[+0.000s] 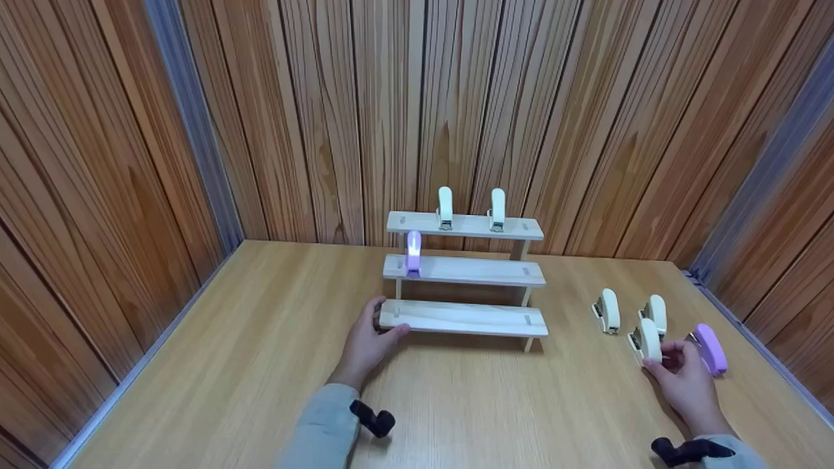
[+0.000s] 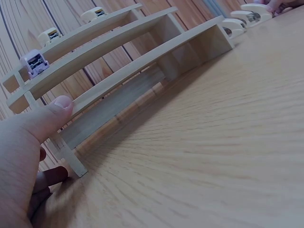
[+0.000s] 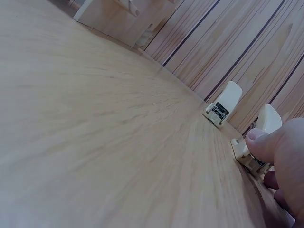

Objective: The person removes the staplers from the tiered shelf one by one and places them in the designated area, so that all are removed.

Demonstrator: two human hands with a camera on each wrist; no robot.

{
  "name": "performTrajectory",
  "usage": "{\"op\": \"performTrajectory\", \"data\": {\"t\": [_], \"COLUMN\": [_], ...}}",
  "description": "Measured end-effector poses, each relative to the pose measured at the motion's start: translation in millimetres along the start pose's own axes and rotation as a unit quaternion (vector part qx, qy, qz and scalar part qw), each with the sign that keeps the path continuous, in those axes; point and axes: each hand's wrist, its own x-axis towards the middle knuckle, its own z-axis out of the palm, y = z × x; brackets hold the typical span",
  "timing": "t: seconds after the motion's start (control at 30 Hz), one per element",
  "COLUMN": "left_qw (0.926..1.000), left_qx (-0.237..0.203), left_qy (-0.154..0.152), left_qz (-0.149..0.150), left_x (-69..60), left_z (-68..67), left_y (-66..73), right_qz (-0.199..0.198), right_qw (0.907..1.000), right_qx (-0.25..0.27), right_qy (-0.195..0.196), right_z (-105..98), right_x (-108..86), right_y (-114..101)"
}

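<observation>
A three-tier wooden shelf (image 1: 462,317) stands mid-table. The left hand (image 1: 366,342) grips the left end of its lowest tier, thumb on the front edge in the left wrist view. On the top tier are two white staplers (image 1: 445,208) (image 1: 498,210); a purple stapler (image 1: 413,254) stands at the left of the middle tier. To the right, the right hand (image 1: 689,387) pinches the nearest white stapler (image 1: 646,341) between thumb and fingers, low by the tabletop. Two more white staplers (image 1: 607,311) (image 1: 654,315) stand behind it, and a purple stapler (image 1: 709,350) is just beside the hand.
The wooden tabletop (image 1: 260,365) is bordered by wood-panelled walls (image 1: 313,130) at the back and both sides. A black wrist mount (image 1: 373,419) is on the left sleeve, and another (image 1: 690,451) is on the right.
</observation>
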Motion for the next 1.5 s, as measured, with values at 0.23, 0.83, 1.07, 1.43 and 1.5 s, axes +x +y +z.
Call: {"op": "performTrajectory", "data": {"t": [0.23, 0.83, 1.07, 1.43, 1.5], "left_qw": [1.0, 1.0, 1.0, 1.0, 1.0], "left_qx": [0.004, 0.006, 0.003, -0.001, -0.004], "left_qy": [-0.003, -0.003, -0.003, -0.001, -0.001], "left_qz": [0.001, 0.0, 0.002, -0.007, -0.005], "left_x": [2.5, 4.1, 3.8, -0.3, 0.6], "left_z": [-0.9, 3.4, 3.2, 1.8, 0.5], "left_y": [3.1, 0.1, -2.4, -3.4, -1.0], "right_qz": [0.015, -0.01, -0.083, -0.135, -0.149], "right_qw": [0.9998, 0.9921, 0.9875, 0.982, 0.9803], "right_qx": [0.013, 0.096, 0.091, 0.122, 0.123], "right_qy": [-0.009, 0.08, 0.099, 0.052, 0.041], "right_z": [0, 9, 23, 73, 82], "right_x": [1.2, 2.9, 16.5, 21.0, 22.7], "right_y": [-3, -64, -103, -147, -158]}}
